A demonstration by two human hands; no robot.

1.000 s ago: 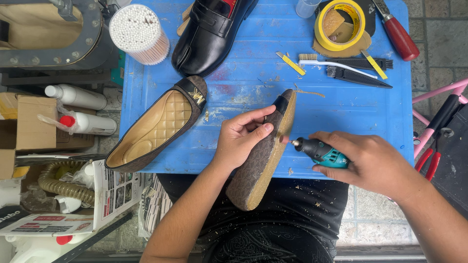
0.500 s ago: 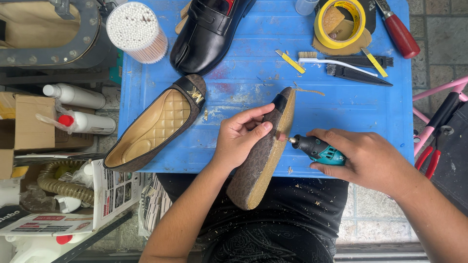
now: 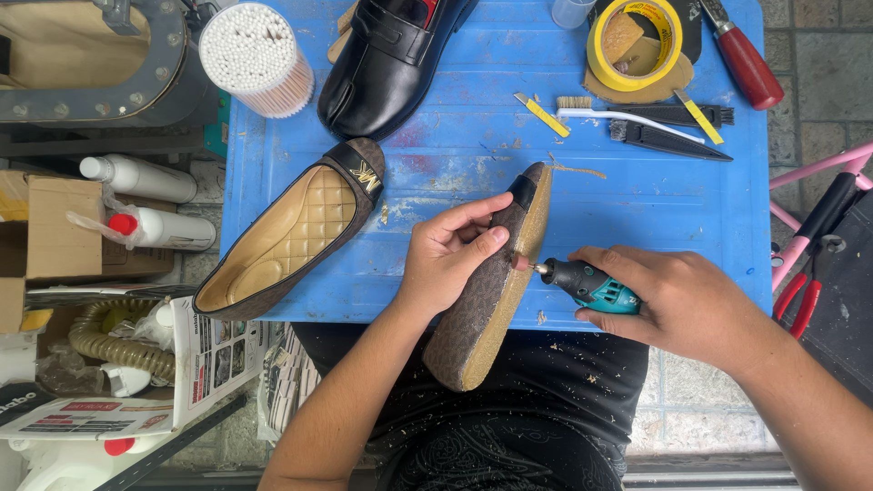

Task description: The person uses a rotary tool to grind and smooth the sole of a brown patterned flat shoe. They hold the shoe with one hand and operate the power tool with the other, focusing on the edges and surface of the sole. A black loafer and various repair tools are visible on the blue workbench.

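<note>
Gripping shoe (image 3: 486,291) and rotary tool (image 3: 587,285), both hands closed, over seemingly dusty blue table (image 3: 637,209).

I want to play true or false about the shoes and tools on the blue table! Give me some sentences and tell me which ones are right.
1. The left hand holds a flat shoe on its side. True.
2. The right hand holds a hammer. False: it holds a small teal rotary tool, its tip at the edge of the sole.
3. A black loafer lies on the blue table. True.
4. The roll of yellow tape sits on the person's lap. False: it lies at the table's far right part.
5. The tub of cotton swabs stands near the table's far left corner. True.
</note>
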